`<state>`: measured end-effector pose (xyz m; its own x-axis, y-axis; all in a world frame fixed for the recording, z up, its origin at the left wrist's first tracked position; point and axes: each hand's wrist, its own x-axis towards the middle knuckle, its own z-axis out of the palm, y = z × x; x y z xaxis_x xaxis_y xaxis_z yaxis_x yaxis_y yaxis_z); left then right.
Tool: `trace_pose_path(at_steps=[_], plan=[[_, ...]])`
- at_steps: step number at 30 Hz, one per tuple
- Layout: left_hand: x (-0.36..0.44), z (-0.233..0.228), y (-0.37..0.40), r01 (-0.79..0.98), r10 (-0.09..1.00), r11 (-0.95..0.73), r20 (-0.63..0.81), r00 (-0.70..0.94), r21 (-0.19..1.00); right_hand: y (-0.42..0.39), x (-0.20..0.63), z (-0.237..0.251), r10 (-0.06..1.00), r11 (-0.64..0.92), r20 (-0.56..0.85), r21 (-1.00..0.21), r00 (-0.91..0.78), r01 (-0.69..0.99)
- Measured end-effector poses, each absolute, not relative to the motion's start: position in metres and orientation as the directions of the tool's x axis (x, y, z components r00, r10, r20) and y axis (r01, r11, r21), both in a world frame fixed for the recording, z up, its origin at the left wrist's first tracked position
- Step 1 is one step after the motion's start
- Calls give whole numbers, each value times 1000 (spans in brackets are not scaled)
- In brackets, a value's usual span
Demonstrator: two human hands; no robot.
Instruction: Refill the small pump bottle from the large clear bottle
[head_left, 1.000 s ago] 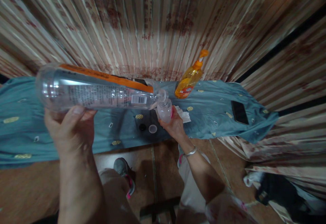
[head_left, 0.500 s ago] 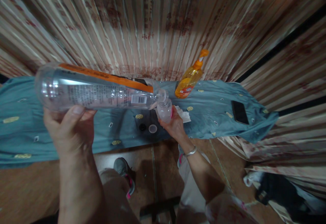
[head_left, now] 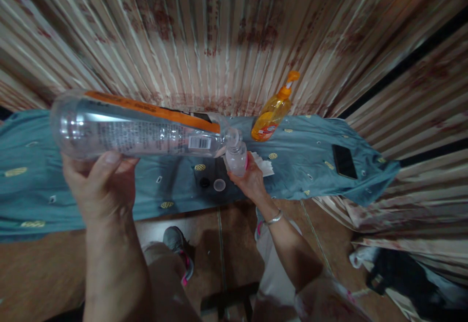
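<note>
Nothing has shifted since half a second ago. Head view: left hand (head_left: 97, 190) clasps the big clear bottle (head_left: 139, 129) held sideways, its mouth meeting the small bottle (head_left: 236, 158) gripped upright in the right hand (head_left: 250, 180), above the blue cloth (head_left: 310, 166), near the orange dispenser (head_left: 272, 112).

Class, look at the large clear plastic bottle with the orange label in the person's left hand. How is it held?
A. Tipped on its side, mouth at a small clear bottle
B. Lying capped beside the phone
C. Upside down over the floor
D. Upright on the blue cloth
A: the left hand holds the large clear plastic bottle nearly level, its mouth meeting the small clear bottle gripped by the right hand.
</note>
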<state>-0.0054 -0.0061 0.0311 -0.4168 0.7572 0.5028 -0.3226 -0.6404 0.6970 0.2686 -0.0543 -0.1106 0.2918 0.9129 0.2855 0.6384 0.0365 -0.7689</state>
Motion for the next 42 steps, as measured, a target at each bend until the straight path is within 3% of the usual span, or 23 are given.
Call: trace_pose_path(at_steps=[23,32,42], plan=[[-2,35,-9,-337,759,-637,484,-436,694,-55,268,-111,913,44,287,-775,290,630],[-1,38,-9,-249,762,-609,468,-447,753,-54,269,-114,911,46,295,-769,290,638],[-1,38,-9,-296,754,-631,475,-454,717,-54,270,-116,910,54,300,-772,287,634]])
